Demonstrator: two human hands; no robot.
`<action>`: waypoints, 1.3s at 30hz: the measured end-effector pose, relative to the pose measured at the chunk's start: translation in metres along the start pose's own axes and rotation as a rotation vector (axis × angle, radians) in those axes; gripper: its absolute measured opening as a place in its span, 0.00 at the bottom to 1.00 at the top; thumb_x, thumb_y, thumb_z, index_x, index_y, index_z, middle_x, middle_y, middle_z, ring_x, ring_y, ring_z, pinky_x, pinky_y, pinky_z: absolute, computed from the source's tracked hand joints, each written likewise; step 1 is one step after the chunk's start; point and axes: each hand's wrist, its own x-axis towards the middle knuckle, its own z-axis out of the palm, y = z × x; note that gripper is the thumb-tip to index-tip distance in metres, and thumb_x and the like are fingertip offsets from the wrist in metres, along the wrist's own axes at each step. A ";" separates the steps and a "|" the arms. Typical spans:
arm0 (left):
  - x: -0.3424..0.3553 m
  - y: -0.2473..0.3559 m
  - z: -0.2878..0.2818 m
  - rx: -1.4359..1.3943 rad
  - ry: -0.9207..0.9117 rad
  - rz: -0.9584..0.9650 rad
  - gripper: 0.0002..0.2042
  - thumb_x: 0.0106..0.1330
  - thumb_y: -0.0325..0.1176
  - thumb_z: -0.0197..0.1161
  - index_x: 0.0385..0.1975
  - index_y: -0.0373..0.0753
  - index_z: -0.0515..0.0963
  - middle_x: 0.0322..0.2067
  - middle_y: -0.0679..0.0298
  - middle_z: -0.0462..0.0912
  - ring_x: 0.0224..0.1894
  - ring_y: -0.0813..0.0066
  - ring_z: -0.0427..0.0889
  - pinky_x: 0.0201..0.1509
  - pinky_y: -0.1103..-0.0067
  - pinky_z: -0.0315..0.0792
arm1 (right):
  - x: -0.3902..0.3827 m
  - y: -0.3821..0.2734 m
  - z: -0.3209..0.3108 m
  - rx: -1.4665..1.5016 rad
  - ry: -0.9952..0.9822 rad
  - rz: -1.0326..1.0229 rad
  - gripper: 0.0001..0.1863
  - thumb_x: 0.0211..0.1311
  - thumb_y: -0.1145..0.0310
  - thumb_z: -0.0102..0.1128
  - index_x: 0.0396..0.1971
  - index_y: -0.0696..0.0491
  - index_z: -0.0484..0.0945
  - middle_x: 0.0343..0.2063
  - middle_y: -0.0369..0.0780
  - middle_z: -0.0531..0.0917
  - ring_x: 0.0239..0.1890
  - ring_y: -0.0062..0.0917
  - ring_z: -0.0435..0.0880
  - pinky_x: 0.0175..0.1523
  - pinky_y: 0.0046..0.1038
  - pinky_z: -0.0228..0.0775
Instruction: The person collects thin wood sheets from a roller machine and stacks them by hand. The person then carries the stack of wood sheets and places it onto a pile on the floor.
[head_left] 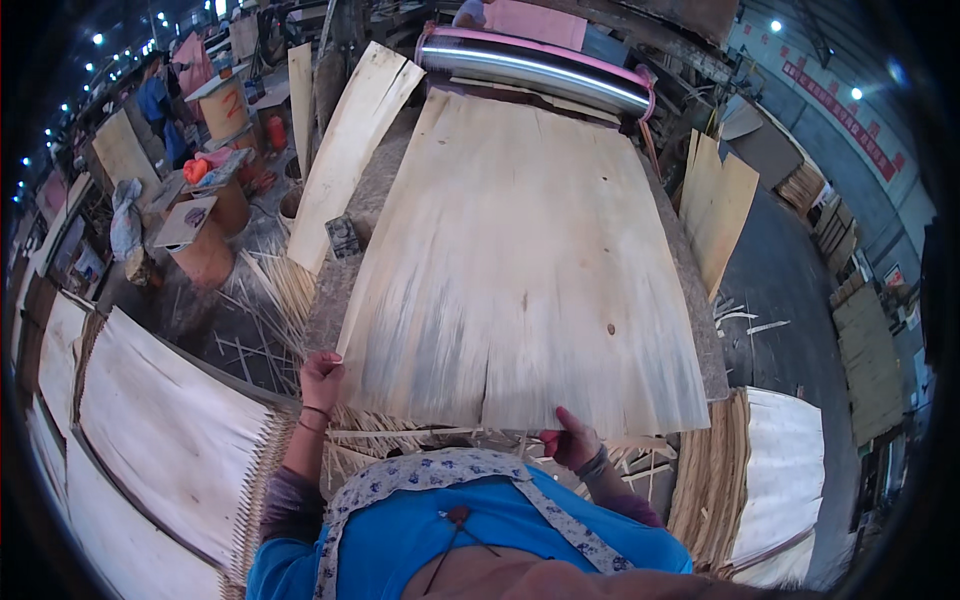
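Note:
A wide, pale veneer sheet (520, 260), streaked grey with small knots and a split in its near edge, lies on a worn table (705, 355) below a pink-trimmed roller (530, 70). My left hand (320, 380) pinches the sheet's near left corner. My right hand (570, 440) grips the near edge right of the split, thumb uppermost and the other fingers partly hidden.
Veneer stacks stand at lower left (165, 425) and lower right (775, 470). Loose strips (280, 290) litter the floor. Narrow veneer pieces (350, 150) and upright offcuts (710, 210) flank the table. Drums (200, 250) and a person in blue (155, 100) are at upper left.

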 end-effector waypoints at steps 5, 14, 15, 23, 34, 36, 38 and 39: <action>0.005 0.009 0.020 0.077 -0.027 -0.170 0.09 0.49 0.18 0.54 0.30 0.36 0.70 0.21 0.65 0.76 0.20 0.83 0.72 0.24 0.86 0.67 | 0.042 -0.066 0.006 -0.201 0.182 0.018 0.20 0.48 0.50 0.57 0.25 0.53 0.74 0.16 0.42 0.77 0.12 0.25 0.72 0.18 0.27 0.65; -0.005 0.004 0.036 0.015 0.030 -0.233 0.11 0.50 0.19 0.53 0.35 0.35 0.69 0.21 0.60 0.77 0.19 0.79 0.73 0.23 0.85 0.68 | 0.208 -0.203 0.013 -0.244 0.089 -0.136 0.15 0.47 0.53 0.59 0.24 0.49 0.72 0.18 0.39 0.77 0.10 0.20 0.69 0.15 0.25 0.63; -0.007 0.004 0.035 0.085 0.055 -0.201 0.11 0.50 0.21 0.54 0.34 0.34 0.70 0.21 0.61 0.77 0.19 0.80 0.73 0.24 0.85 0.68 | 0.234 -0.218 0.012 -0.223 0.082 -0.148 0.14 0.47 0.54 0.59 0.24 0.49 0.72 0.18 0.39 0.77 0.10 0.20 0.69 0.14 0.25 0.63; -0.015 -0.017 0.036 0.568 0.157 -0.084 0.14 0.47 0.29 0.59 0.36 0.37 0.75 0.22 0.61 0.78 0.24 0.73 0.77 0.29 0.79 0.70 | 0.348 -0.244 0.018 0.220 -0.008 -0.424 0.14 0.54 0.58 0.52 0.38 0.49 0.69 0.30 0.40 0.78 0.30 0.26 0.77 0.33 0.27 0.71; 0.008 0.038 0.051 0.519 -0.071 -0.097 0.10 0.47 0.30 0.62 0.23 0.34 0.69 0.19 0.60 0.76 0.23 0.75 0.76 0.27 0.80 0.69 | 0.094 -0.115 0.045 -0.413 -0.435 0.198 0.22 0.59 0.54 0.42 0.49 0.51 0.65 0.36 0.41 0.77 0.34 0.25 0.77 0.36 0.27 0.69; 0.014 0.045 0.052 0.420 -0.141 -0.119 0.08 0.47 0.27 0.62 0.23 0.35 0.68 0.17 0.62 0.74 0.21 0.80 0.73 0.25 0.83 0.67 | 0.050 -0.092 0.040 -0.392 -0.462 0.313 0.24 0.60 0.53 0.41 0.50 0.53 0.65 0.35 0.42 0.78 0.31 0.26 0.79 0.34 0.26 0.71; 0.019 0.051 0.050 0.327 -0.144 -0.076 0.08 0.47 0.25 0.61 0.24 0.36 0.68 0.16 0.64 0.73 0.20 0.81 0.72 0.24 0.84 0.66 | 0.025 -0.067 0.026 -0.298 -0.494 0.415 0.26 0.60 0.52 0.41 0.50 0.56 0.64 0.34 0.42 0.79 0.30 0.27 0.80 0.33 0.26 0.72; 0.023 0.058 0.053 0.231 -0.142 -0.039 0.09 0.47 0.24 0.60 0.26 0.36 0.68 0.16 0.66 0.73 0.19 0.83 0.71 0.23 0.85 0.65 | 0.015 -0.055 0.017 -0.260 -0.482 0.440 0.26 0.59 0.52 0.41 0.50 0.57 0.63 0.34 0.42 0.79 0.29 0.27 0.80 0.33 0.26 0.73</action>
